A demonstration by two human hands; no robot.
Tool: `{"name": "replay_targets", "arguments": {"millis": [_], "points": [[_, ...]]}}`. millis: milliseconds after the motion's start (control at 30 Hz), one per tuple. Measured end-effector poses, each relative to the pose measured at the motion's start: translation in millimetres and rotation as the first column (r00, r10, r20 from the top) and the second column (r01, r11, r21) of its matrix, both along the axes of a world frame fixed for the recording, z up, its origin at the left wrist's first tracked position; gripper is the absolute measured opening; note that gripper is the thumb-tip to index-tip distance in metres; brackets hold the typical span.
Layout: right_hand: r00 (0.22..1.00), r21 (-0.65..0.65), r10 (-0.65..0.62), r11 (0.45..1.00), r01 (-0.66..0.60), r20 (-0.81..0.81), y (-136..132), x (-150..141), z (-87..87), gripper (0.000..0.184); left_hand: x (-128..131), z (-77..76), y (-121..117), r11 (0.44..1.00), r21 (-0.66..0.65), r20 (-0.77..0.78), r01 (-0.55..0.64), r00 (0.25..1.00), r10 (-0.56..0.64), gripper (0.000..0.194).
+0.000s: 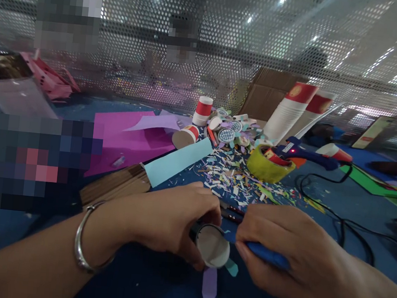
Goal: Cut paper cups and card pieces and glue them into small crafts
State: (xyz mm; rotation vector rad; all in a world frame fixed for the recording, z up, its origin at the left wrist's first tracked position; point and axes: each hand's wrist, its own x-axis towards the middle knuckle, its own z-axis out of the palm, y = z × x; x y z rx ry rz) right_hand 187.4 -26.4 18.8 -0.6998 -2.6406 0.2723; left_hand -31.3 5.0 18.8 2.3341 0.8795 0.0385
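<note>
Low in the middle, my left hand (pixel 184 227) closes its fingers round a small round paper cup base (pixel 213 246) with a pale flat face and a dark side. Two pointed paper strips stick out from its edge, one lilac (pixel 209 286) and one teal (pixel 231 267). Just to the right, my right hand (pixel 279 255) is wrapped around a blue pen-like tool (pixel 267 254). The tool's tip points toward the disc, but I cannot tell whether it touches. Dark, slim tools (pixel 229 212) lie behind and between both hands.
Paper scraps (pixel 228 168) and several cut cup pieces (pixel 226 135) cover the middle. A blue glue gun (pixel 301 154) rests on a yellow tape roll (pixel 270 170), its black cable (pixel 339 219) trailing right. Stacked cups (pixel 288 113), a light-blue strip (pixel 179 162), cardboard (pixel 116 185) and magenta paper (pixel 125 137) surround them.
</note>
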Motion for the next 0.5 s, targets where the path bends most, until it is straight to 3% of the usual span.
{"name": "replay_targets", "arguments": {"millis": [133,233,500], "points": [[0.999,-0.076,-0.013,0.997,0.011,-0.033,1.7,-0.8,1.2,0.015,0.4,0.3,-0.8,1.000,0.004,0.006,-0.004,1.000,0.004,0.046],[0.996,-0.218,-0.014,0.976,-0.005,-0.084,4.0,-2.4,2.5,0.015,0.6,-0.6,0.1,1.000,0.003,0.004,0.003,1.000,-0.003,0.047],[0.967,-0.538,-0.091,0.841,-0.053,-0.238,7.6,-13.4,-6.4,0.013,0.1,0.2,2.1,0.999,-0.036,0.009,-0.002,1.000,0.003,0.044]]}}
